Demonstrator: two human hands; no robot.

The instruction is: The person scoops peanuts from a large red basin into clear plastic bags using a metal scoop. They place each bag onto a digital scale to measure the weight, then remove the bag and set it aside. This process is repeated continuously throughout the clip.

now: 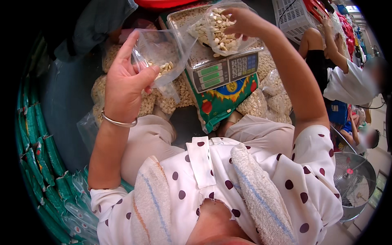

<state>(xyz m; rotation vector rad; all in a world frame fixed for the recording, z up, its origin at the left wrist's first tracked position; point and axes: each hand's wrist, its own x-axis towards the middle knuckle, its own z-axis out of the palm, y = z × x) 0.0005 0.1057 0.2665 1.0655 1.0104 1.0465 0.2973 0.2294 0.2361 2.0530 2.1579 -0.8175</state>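
Left hand (122,83) pinches clear bag (157,53); right hand (241,20) grips seeds (218,28) over scale (222,67).

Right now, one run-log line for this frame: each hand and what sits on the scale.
left hand: holds small clear bag, few seeds | right hand: in fuller seed bag | scale: bears fuller bag

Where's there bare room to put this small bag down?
Bare dark surface lies left of the heaped nut bags, bordered by green packets. Crowded: the steel scale tray under the right hand and its clear nut bag; the left hand holds a near-empty clear bag.
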